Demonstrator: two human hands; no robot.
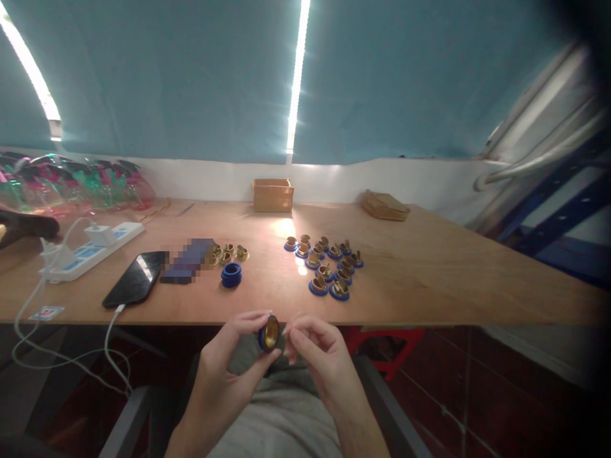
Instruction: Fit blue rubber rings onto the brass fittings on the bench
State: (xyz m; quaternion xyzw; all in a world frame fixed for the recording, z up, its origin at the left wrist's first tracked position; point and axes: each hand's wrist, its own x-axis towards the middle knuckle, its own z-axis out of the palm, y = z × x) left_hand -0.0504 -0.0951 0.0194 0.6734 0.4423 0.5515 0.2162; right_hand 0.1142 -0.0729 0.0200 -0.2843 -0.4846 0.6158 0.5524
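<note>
My left hand grips a round brass piece with a dark blue ring around it, tilted on edge between thumb and fingers, in front of the table's edge. Just right of it is my right hand, thumb and fingertips pinched together; whatever they hold, if anything, is too small to make out. On the table stands a short stack of blue rings. Several loose brass pieces with raised lids lie behind that stack. To the right sits a group of brass pieces seated in blue rings, most with lids up.
A phone with a charging cable and a blurred-out flat object lie at left, near a white power strip. Bagged bottles stand behind. An open cardboard box and a brown packet are at the back.
</note>
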